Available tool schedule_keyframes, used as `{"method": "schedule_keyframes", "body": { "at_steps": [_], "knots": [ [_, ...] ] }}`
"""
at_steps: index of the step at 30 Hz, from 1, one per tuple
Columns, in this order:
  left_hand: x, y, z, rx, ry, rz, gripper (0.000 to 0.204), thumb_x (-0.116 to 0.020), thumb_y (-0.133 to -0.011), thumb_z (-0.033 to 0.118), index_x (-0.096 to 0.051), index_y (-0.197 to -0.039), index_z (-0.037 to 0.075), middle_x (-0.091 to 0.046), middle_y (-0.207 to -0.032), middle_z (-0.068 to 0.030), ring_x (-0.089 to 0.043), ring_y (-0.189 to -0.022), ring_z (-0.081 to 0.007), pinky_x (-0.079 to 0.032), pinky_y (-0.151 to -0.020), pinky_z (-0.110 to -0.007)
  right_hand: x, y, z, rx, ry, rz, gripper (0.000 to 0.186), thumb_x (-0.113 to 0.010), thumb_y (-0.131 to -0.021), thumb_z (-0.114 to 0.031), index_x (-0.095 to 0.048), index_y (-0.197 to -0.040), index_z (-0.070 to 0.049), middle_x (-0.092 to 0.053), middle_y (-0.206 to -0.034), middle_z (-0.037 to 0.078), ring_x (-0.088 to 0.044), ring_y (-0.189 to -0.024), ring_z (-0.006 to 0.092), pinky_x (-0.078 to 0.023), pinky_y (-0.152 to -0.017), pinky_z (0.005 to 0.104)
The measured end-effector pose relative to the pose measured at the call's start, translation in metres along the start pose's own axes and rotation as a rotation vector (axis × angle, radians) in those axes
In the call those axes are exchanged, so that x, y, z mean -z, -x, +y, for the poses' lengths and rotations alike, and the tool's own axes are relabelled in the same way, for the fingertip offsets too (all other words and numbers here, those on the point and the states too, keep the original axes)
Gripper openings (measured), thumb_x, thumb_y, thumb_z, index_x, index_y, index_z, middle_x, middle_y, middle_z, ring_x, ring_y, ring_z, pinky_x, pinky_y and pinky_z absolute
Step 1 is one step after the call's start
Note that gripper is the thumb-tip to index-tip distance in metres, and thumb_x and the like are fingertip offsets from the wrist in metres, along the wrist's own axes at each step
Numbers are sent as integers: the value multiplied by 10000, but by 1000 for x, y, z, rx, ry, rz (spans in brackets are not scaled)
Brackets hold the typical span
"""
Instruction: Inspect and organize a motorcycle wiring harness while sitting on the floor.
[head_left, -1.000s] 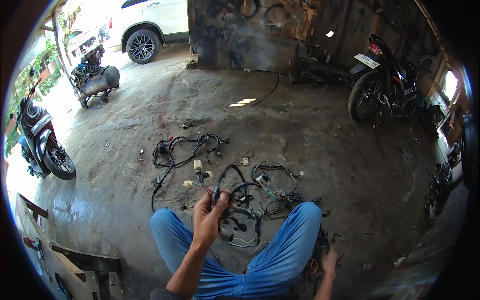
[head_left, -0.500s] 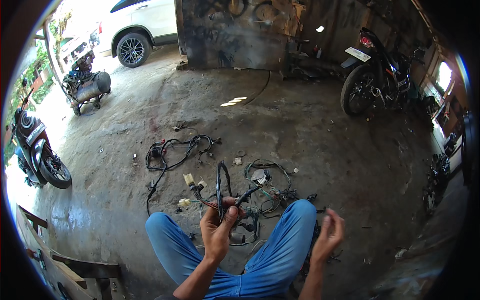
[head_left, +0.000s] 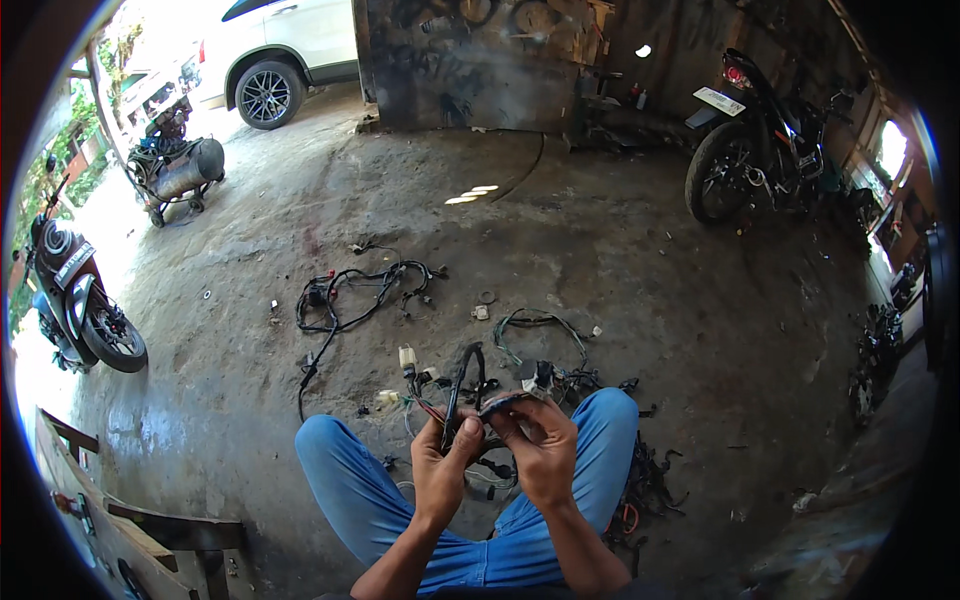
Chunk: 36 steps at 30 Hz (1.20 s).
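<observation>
I sit on a concrete floor with my knees in blue trousers [head_left: 345, 470] apart. My left hand [head_left: 443, 468] grips a black wiring harness [head_left: 466, 380] that loops up above my fingers. My right hand [head_left: 540, 443] pinches the same harness at a wrapped section between the two hands. White connectors [head_left: 407, 356] and coloured wires hang from the bundle. More of the harness lies tangled on the floor between my legs.
A second black harness [head_left: 350, 292] lies spread on the floor ahead left, a green-wired one [head_left: 535, 325] ahead. A motorcycle [head_left: 745, 150] stands at the back right, another [head_left: 75, 300] at the left. An air compressor [head_left: 180, 175], a white car [head_left: 285, 60] and wooden boards [head_left: 130, 520] are around.
My right hand has come up from beside my knee and taken hold of the harness next to my left hand. The view has tilted slightly.
</observation>
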<state>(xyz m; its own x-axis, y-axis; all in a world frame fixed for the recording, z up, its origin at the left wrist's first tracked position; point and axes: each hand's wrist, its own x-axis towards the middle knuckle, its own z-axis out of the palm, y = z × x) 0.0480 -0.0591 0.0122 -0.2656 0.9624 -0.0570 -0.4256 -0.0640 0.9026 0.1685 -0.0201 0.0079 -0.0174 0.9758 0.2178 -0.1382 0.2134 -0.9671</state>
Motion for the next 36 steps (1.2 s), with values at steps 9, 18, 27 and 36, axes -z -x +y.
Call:
{"method": "schedule_keyframes", "body": {
  "at_steps": [9, 18, 27, 36],
  "knots": [
    [1, -9, 10, 130, 39, -236, 221, -652, -1019, 254, -626, -999, 36, -568, -799, 43, -454, -664, -19, -370, -611, -200, 7, -15, 18, 409, 196, 142, 201, -677, -832, 135, -736, -926, -32, -759, -936, 88, -699, -1112, 264, -516, -948, 388],
    [12, -18, 21, 296, -293, -307, 287, -657, -1011, 319, -680, -980, 35, -628, -813, 27, -515, -682, -35, -401, -610, -216, 53, -79, -13, 591, 250, -328, 126, -797, -762, -59, -780, -873, -114, -733, -908, -15, -638, -1007, 218, -523, -868, 371],
    [8, -19, 19, -1, -492, 71, 403, -652, -1011, 380, -683, -912, -8, -613, -740, 13, -511, -657, -53, -404, -581, -236, 54, -47, -62, 770, 868, -463, 269, -792, -741, -49, -817, -960, -203, -583, -917, -33, -554, -999, 194, -433, -861, 386],
    [9, -21, 19, 276, 85, -72, 297, -608, -1036, 309, -612, -892, 49, -406, -655, 93, -301, -574, 2, -227, -527, -198, 54, -15, 41, 848, 891, 105, 318, -790, -747, -64, -834, -1005, -244, -418, -713, -44, -389, -803, 187, -340, -758, 378]
  ]
}}
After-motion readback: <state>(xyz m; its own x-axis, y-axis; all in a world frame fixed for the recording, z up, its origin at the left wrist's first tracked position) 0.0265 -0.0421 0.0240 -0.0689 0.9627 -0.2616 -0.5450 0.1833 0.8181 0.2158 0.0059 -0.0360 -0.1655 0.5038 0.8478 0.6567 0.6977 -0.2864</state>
